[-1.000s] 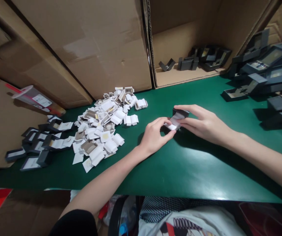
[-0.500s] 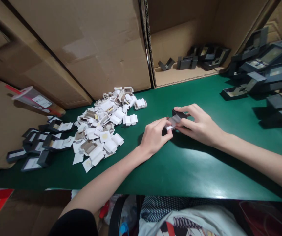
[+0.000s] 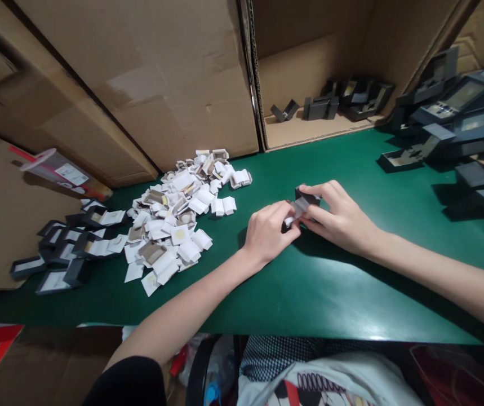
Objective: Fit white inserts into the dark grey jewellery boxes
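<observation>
A small black hinged box (image 3: 306,195) stands open between my hands, just above or on the green table. My right hand (image 3: 340,214) grips it, thumb and fingers around its lid and side. From the left, my left hand (image 3: 267,232) closes its fingers at the box's near end. A whitish folded piece (image 3: 291,219) shows between the fingertips, partly hidden by them. Left of my hands lies a loose heap of folded white card inserts (image 3: 178,214), some with grey undersides or yellow spots.
Several black boxes with white inserts (image 3: 66,248) lie at the far left, near a clear plastic cup (image 3: 66,172). Open black boxes (image 3: 457,121) pile up at the right. A cardboard carton (image 3: 284,138) at the back holds more of them.
Both hands stay in nearly the same place. My left hand has shifted slightly right, its fingers pressing closer against the box and the whitish piece.
</observation>
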`<state>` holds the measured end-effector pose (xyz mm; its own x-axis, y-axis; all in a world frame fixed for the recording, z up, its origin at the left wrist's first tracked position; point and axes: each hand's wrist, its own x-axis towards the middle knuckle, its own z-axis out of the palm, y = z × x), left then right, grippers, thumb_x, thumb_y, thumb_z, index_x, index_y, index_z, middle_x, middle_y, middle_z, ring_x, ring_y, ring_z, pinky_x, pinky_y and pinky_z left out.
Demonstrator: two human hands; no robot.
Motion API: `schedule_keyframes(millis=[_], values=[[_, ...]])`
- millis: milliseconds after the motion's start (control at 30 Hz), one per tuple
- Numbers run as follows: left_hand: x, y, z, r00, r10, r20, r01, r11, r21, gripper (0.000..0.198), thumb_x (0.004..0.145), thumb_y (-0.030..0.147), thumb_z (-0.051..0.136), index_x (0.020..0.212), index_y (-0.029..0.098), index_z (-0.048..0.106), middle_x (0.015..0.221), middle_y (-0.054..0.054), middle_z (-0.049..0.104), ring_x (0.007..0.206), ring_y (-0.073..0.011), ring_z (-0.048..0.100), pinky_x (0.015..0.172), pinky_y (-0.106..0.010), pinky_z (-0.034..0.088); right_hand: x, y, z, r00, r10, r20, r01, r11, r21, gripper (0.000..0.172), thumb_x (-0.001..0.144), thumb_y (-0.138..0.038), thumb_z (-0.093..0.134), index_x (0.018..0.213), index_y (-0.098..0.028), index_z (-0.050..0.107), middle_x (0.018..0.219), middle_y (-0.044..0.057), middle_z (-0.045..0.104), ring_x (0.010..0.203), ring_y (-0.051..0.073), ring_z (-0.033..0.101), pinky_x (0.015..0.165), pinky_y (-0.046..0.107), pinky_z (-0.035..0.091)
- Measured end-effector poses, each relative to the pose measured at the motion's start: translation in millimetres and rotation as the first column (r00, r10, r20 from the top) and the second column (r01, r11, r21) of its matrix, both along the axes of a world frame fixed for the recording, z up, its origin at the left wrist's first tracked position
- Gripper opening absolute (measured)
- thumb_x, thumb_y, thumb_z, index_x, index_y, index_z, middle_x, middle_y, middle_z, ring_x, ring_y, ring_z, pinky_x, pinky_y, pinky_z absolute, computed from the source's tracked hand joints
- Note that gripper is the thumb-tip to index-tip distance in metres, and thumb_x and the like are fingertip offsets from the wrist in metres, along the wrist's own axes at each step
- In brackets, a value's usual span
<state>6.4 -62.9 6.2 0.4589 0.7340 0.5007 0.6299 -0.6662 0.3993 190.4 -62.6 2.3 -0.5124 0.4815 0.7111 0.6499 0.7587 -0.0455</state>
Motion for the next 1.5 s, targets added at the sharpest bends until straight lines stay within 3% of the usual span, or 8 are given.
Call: schedule_keyframes(millis=[267,633,733,867,1000,1167,1300,1500], values=[[4,-7,6.7,0.991,0.093,-0.101,-0.096,0.995,-0.029,0.005,0.076,0.014,0.057,0.08,0.018,0.059,0.095,-0.003,0.065,0.079,-0.0157,0.061,0.065,-0.026,0.047,1,1,-0.7,0.999,-0.008,0.05,0.005,0.998,0.057,0.012,0.086,-0.015,0.055,0.075,-0.015,0.06,0.114,0.018,0.052,0.099,0.026,0.048,0.075,0.043,0.054],[-12,-1,-5.0,0.993,-0.065,-0.097,0.07,0.996,0.047,0.018,0.091,0.026,0.053,0.083,0.016,0.066,0.116,-0.01,0.065,0.106,-0.0221,0.064,0.087,-0.036,0.054,7,1,-1.9,0.995,0.007,0.097,-0.007,1.0,0.003,0.011,0.084,-0.018,0.057,0.073,-0.016,0.059,0.126,0.017,0.047,0.106,0.028,0.048,0.081,0.046,0.053],[-13,-4,-4.7,0.985,-0.103,-0.139,0.112,0.992,0.057,0.021,0.093,0.027,0.049,0.094,0.016,0.066,0.121,-0.013,0.063,0.116,-0.0231,0.059,0.094,-0.038,0.053,9,4,-1.0,0.997,0.032,0.075,-0.029,0.999,-0.032,0.007,0.083,-0.017,0.057,0.076,-0.016,0.059,0.128,0.017,0.047,0.11,0.029,0.049,0.084,0.045,0.052],[-12,-8,-4.5,0.952,-0.125,-0.279,0.15,0.986,0.073,0.031,0.095,0.026,0.045,0.119,0.01,0.057,0.139,-0.019,0.048,0.134,-0.0263,0.042,0.107,-0.042,0.044,12,9,-2.0,0.998,0.059,0.019,-0.058,0.996,-0.067,0.005,0.082,-0.014,0.057,0.078,-0.017,0.056,0.133,0.016,0.047,0.118,0.029,0.049,0.091,0.045,0.05],[-11,-7,-4.3,0.904,-0.141,-0.405,0.196,0.975,0.099,0.038,0.096,0.025,0.041,0.129,0.005,0.048,0.142,-0.019,0.045,0.138,-0.0257,0.035,0.114,-0.043,0.035,15,12,-3.8,0.997,0.059,-0.052,-0.065,0.991,-0.114,0.007,0.082,-0.014,0.058,0.078,-0.018,0.055,0.136,0.015,0.046,0.12,0.028,0.049,0.092,0.046,0.05],[-11,-6,-2.6,0.879,-0.137,-0.456,0.212,0.97,0.117,0.045,0.093,0.033,0.048,0.129,0.005,0.048,0.14,-0.018,0.047,0.137,-0.0267,0.037,0.113,-0.041,0.037,16,13,-1.2,0.999,0.046,-0.024,-0.048,0.993,-0.109,0.006,0.083,-0.014,0.057,0.086,-0.017,0.061,0.137,0.015,0.047,0.12,0.028,0.05,0.094,0.045,0.049],[-8,-10,-2.7,0.873,-0.097,-0.477,0.19,0.97,0.152,0.042,0.09,0.023,0.046,0.128,0.005,0.048,0.139,-0.019,0.047,0.135,-0.0277,0.039,0.111,-0.042,0.039,18,13,-1.0,1.0,-0.002,0.004,0.003,0.996,-0.09,0.022,0.083,-0.009,0.054,0.097,-0.019,0.067,0.139,0.012,0.046,0.123,0.029,0.047,0.096,0.045,0.047],[-8,-13,-1.7,0.9,-0.089,-0.426,0.196,0.957,0.215,0.035,0.09,0.02,0.046,0.122,0.009,0.053,0.131,-0.018,0.054,0.124,-0.0278,0.049,0.101,-0.043,0.048,19,15,-6.9,0.999,-0.051,-0.018,0.048,0.99,-0.129,0.028,0.082,-0.007,0.051,0.096,-0.022,0.071,0.144,0.009,0.042,0.126,0.031,0.044,0.096,0.05,0.047]])
